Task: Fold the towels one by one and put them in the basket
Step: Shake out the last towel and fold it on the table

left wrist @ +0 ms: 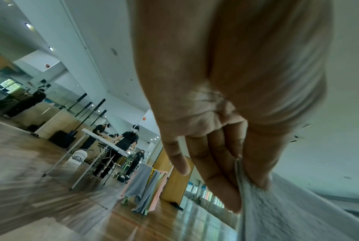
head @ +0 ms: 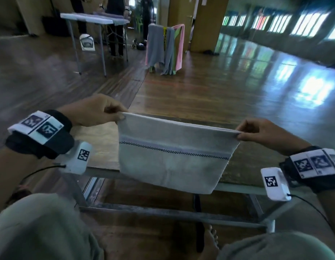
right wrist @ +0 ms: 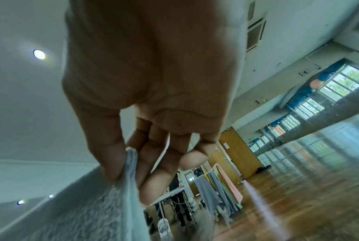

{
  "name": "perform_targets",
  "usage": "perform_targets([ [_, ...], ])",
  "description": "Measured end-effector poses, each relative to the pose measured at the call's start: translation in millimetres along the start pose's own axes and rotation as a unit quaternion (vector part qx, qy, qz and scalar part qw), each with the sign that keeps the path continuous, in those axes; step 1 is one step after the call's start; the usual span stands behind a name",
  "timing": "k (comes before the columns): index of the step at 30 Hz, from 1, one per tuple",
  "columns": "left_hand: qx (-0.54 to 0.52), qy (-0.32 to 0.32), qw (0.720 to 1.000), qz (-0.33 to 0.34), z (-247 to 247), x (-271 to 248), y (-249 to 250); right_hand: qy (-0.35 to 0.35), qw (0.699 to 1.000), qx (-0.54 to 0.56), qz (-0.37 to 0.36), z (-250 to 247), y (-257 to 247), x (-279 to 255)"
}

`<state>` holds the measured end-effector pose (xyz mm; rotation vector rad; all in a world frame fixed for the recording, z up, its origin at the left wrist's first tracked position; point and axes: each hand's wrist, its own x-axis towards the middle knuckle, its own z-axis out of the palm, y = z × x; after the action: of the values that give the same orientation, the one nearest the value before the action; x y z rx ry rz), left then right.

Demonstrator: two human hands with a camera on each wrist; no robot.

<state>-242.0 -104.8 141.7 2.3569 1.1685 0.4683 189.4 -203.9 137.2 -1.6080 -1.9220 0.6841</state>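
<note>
Surroundings: wooden floor, glossy with window glare on the right. A rack draped with grey, pink and green towels stands well ahead, centre. Further back on the left, a folding table with people in dark clothes standing beside it. Directly below the hands, a glass-topped table on a metal frame; a bare foot and both knees show at the bottom edge. Nothing lies between the hands and the towel. Towel: white with a dark patterned stripe, folded double, hanging in the air above the table's far edge, top edge stretched taut and sloping down to the right; its lower edge hangs in front of the table's near rail. Left hand: raised, thumb and fingers pinched on the top left corner, little finger standing apart from the cloth. Right hand: lower than the left, thumb and fingers clamped on the top right corner. Both wrists carry marker bands and white camera boxes. Basket not in view.
</note>
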Motion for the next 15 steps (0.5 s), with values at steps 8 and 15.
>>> perform_targets([
  [8, 0.169, 0.038, 0.985, -0.009, 1, 30, -9, -0.013, 0.974, -0.226, -0.006, -13, -11, 40],
  [15, 0.143, 0.284, 0.946, 0.062, -2, 50, -18, 0.237, 0.945, -0.214, -0.071, -15, -16, 68],
])
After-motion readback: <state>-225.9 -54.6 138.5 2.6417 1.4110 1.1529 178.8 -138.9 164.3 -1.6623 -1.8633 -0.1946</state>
